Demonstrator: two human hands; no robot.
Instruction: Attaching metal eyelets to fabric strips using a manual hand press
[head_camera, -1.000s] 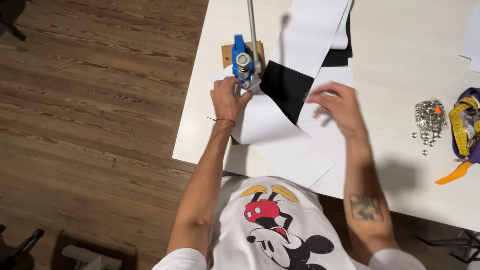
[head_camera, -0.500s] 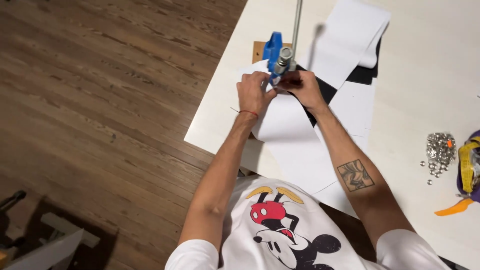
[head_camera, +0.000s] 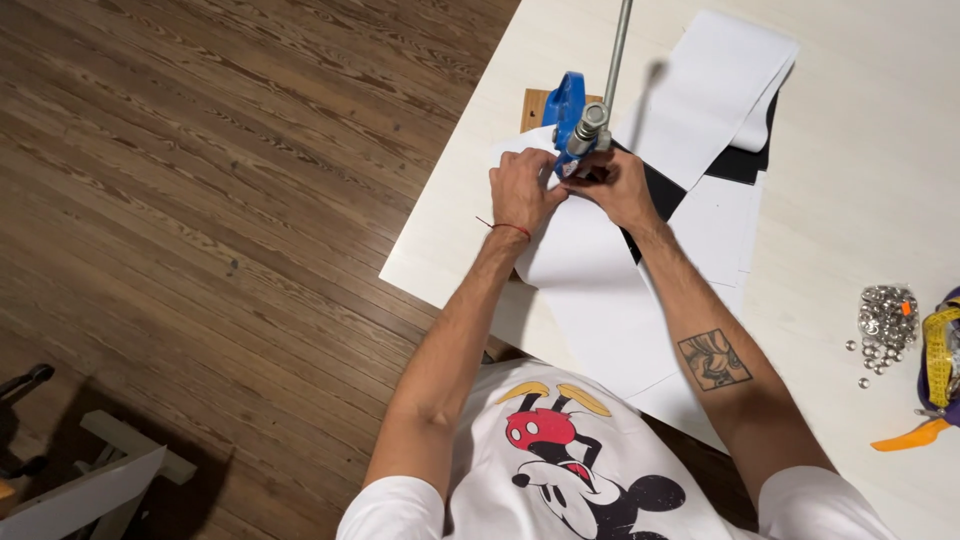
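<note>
Both hands meet under the blue hand press (head_camera: 566, 122): the left hand (head_camera: 520, 188) pinches the white sheet (head_camera: 590, 270) at its edge, and the right hand (head_camera: 620, 186) closes its grip on the same sheet just beside the press head. The sheet lies on the white desk (head_camera: 850, 170), over a black piece (head_camera: 742, 160). Well apart to the right lie a heap of small silver fittings (head_camera: 886, 315) and a yellow tape measure (head_camera: 938, 355).

**Press at the table's near-left corner**

On the table (head_camera: 880, 150), the press (head_camera: 572, 125) stands far-left. Both hands (head_camera: 522, 188) meet just under it on the sheets (head_camera: 590, 270). The pile of metal pieces (head_camera: 886, 318) lies well right, beside the measuring tape (head_camera: 940, 360).
</note>
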